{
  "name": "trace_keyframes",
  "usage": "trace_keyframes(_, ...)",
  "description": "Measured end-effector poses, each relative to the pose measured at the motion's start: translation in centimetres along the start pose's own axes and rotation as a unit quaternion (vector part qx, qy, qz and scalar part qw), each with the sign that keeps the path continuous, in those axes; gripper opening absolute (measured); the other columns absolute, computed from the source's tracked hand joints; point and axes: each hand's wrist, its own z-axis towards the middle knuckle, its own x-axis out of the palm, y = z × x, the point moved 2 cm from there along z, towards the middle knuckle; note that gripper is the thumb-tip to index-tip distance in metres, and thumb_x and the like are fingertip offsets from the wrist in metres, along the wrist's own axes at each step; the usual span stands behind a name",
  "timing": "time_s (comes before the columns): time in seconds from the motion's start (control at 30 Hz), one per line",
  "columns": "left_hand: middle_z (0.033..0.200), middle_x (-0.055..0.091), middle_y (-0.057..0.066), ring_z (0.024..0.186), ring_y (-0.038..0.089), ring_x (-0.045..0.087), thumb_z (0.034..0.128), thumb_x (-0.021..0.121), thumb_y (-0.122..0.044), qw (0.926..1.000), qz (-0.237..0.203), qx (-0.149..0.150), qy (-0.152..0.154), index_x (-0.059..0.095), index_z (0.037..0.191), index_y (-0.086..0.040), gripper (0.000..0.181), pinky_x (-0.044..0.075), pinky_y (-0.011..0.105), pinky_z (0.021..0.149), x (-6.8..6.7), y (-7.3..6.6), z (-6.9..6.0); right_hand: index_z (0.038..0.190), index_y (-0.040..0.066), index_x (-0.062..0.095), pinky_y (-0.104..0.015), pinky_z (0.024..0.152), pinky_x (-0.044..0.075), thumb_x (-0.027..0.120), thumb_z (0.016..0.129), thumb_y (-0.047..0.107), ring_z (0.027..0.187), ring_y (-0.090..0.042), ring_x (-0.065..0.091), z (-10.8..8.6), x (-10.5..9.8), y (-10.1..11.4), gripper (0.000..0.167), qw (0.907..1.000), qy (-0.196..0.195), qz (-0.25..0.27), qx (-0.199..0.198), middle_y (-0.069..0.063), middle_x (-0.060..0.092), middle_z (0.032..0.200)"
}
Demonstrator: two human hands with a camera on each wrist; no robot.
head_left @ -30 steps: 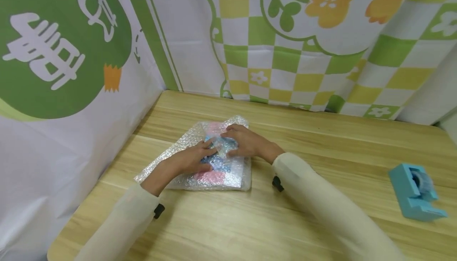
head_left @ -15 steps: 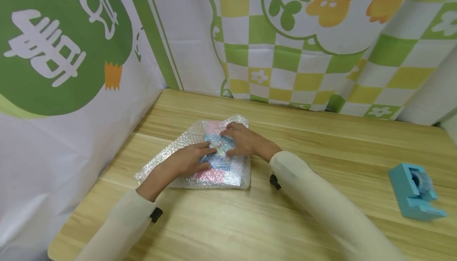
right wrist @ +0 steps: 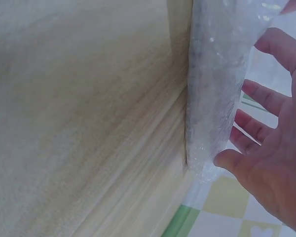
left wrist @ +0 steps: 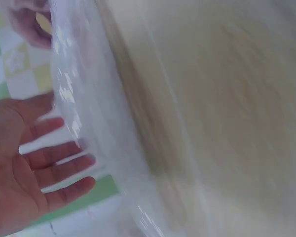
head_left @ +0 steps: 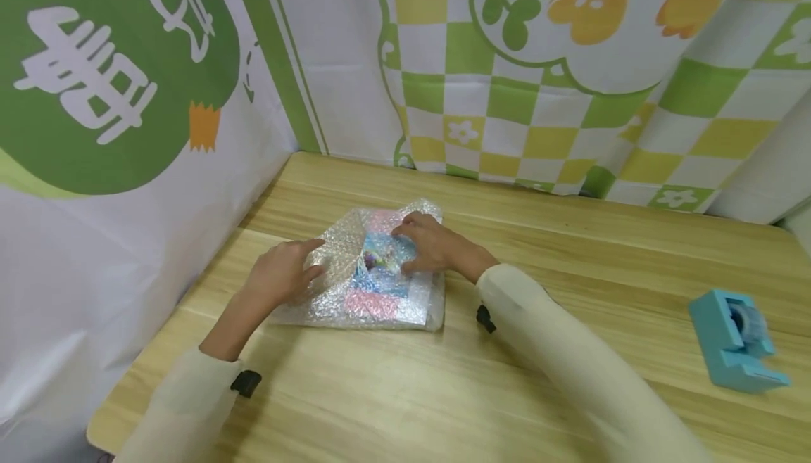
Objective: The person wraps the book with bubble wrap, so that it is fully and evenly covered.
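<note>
A sheet of bubble wrap lies folded over a flat, colourful item with a pink and blue printed front and a white margin. My left hand is at the wrap's left flap, thumb and fingers apart. In the left wrist view its fingers stretch out straight to the edge of the clear plastic. On the upper right of the package rests my right hand, its fingers spread and slightly bent. The right wrist view has those fingertips touching the wrap's surface. What lies under the item is hidden.
A blue tape dispenser with a roll of clear tape stands at the right of the wooden table. Printed cloth hangs along the back, and another white and green cloth borders the left side.
My left hand has moved left, off the printed front and onto the left flap, which now rises a little. More of the picture shows. The right hand has stayed on the package.
</note>
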Motion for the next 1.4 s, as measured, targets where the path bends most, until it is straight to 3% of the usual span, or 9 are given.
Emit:
trace_keyframes(0.13,0.122,0.064,0.028,0.104,0.047,0.063,0.0919,0.071,-0.015,0.9988,0.001,-0.048,-0.001,0.056,0.138,0.0,0.05,0.054,0.058,0.077,-0.1,2.3,-0.9,0.143,0.005,0.051,-0.048,0.112,0.032,0.079,0.086,0.031,0.135,-0.038,0.035,-0.1,-0.1,0.0,0.068,1.0,0.003,0.005,0.007,-0.022,0.04,0.146)
trace_keyframes(0.3,0.105,0.068,0.028,0.091,0.043,0.066,0.0872,0.069,-0.009,0.9983,-0.02,-0.055,-0.009,0.056,0.135,0.006,0.052,0.054,0.054,0.07,0.5,4.2,-1.7,0.143,0.005,0.051,-0.049,0.113,0.031,0.079,0.086,0.03,0.136,-0.039,0.034,-0.3,-0.4,-0.1,0.069,0.9998,0.007,0.012,0.017,-0.022,0.039,0.147)
trace_keyframes(0.53,0.098,0.069,0.025,0.084,0.036,0.067,0.0894,0.068,-0.011,0.9958,-0.064,-0.065,-0.006,0.058,0.132,0.009,0.048,0.055,0.051,0.07,0.7,5.1,-2.2,0.143,0.005,0.051,-0.051,0.112,0.032,0.078,0.086,0.028,0.137,-0.039,0.032,-0.3,-0.6,0.0,0.068,0.9994,0.011,0.026,0.02,-0.022,0.037,0.147)
trace_keyframes(0.73,0.095,0.07,0.024,0.088,0.039,0.067,0.0883,0.071,-0.011,0.9917,-0.104,-0.074,-0.016,0.069,0.108,0.01,0.029,0.055,0.052,0.075,0.0,5.4,-2.6,0.145,0.007,0.049,-0.05,0.113,0.031,0.079,0.086,0.029,0.139,-0.038,0.031,-0.2,-0.5,-0.1,0.07,0.999,0.019,0.028,0.028,-0.02,0.036,0.15)
trace_keyframes(0.97,0.085,0.069,0.012,0.08,0.029,0.065,0.0901,0.073,-0.01,0.983,-0.168,-0.07,-0.024,0.071,0.091,0.003,0.013,0.054,0.045,0.071,-1.5,5.0,-3.1,0.145,0.008,0.049,-0.05,0.112,0.032,0.08,0.085,0.029,0.139,-0.038,0.031,-0.1,-0.3,-0.1,0.071,0.9988,0.02,0.029,0.033,-0.019,0.036,0.15)
trace_keyframes(1.1,0.086,0.07,0.012,0.08,0.029,0.066,0.091,0.072,-0.01,0.9819,-0.17,-0.076,-0.034,0.071,0.09,0.0,0.011,0.054,0.045,0.07,-2.5,4.2,-3.2,0.145,0.008,0.049,-0.05,0.113,0.031,0.079,0.085,0.029,0.139,-0.038,0.03,-0.1,-0.2,-0.1,0.07,0.9989,0.018,0.03,0.03,-0.02,0.035,0.15)
trace_keyframes(1.4,0.081,0.072,0.007,0.065,0.02,0.067,0.0931,0.068,-0.011,0.974,-0.206,-0.082,-0.046,0.073,0.097,0.002,0.014,0.052,0.037,0.063,-4.8,1.7,-3.0,0.146,0.009,0.049,-0.05,0.113,0.03,0.08,0.085,0.029,0.14,-0.037,0.029,-0.1,-0.1,0.1,0.071,0.9986,0.018,0.038,0.033,-0.019,0.034,0.151)
